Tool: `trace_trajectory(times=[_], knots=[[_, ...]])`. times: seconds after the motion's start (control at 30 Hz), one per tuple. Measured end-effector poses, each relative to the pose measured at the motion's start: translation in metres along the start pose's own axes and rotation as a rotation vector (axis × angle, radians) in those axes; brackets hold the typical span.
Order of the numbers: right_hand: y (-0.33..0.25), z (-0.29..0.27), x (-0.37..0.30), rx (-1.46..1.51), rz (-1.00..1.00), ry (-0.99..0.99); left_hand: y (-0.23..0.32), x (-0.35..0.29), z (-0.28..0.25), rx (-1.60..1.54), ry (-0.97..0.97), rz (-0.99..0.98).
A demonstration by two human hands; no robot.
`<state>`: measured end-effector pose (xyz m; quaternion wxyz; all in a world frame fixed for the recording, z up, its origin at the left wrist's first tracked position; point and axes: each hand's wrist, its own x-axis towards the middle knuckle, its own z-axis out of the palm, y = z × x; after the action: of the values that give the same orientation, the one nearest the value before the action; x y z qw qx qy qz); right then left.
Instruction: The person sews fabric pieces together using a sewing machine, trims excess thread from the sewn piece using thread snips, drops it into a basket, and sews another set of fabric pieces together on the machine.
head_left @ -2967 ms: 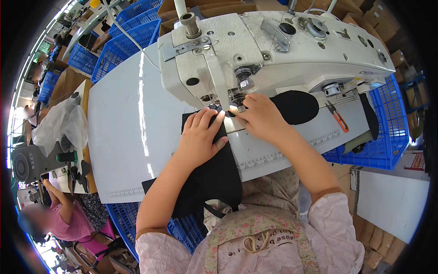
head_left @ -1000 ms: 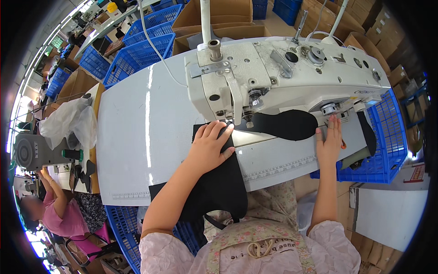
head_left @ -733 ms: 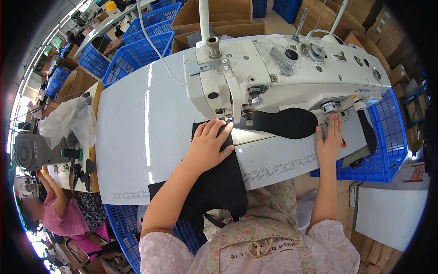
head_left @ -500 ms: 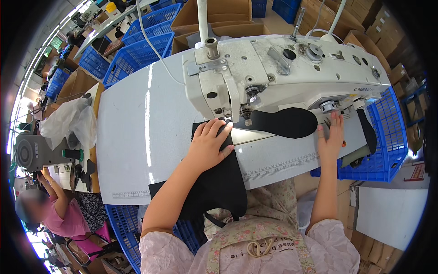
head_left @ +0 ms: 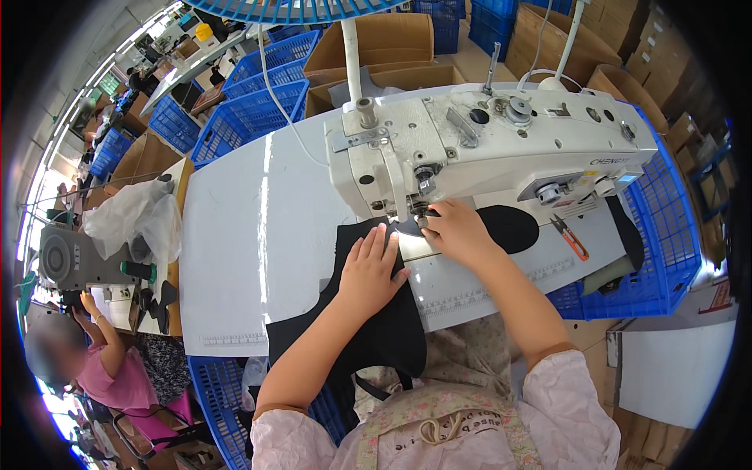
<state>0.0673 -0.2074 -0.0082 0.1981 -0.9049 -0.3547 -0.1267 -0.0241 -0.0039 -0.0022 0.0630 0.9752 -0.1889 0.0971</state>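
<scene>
The black fabric starts at the needle end of the white sewing machine and hangs toward the person, in front of it. The left hand lies flat on the cloth, fingers extended and slightly spread, gripping nothing. Just beneath the machine's needle end, the right hand has bent fingers (whether they pinch anything, I cannot tell). Under the machine's arm lies a black sole-shaped piece; orange-handled snips rest before its right end.
</scene>
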Motion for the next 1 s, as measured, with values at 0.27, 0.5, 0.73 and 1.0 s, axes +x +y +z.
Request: trace_trajectory(times=[0.27,0.5,0.73,1.0], knots=[[0.000,0.005,-0.002,-0.047,-0.033,0.045,-0.003,0.004,0.005,-0.024,0.023,-0.012],[-0.016,0.004,-0.003,-0.018,0.037,-0.011,0.001,0.003,0.009,0.064,-0.004,-0.040],[-0.033,0.007,-0.021,-0.012,0.068,0.014,0.009,-0.004,0.007,0.069,-0.039,-0.063],[-0.049,0.005,-0.037,0.105,0.169,0.004,0.015,-0.012,-0.006,0.079,-0.123,-0.038]])
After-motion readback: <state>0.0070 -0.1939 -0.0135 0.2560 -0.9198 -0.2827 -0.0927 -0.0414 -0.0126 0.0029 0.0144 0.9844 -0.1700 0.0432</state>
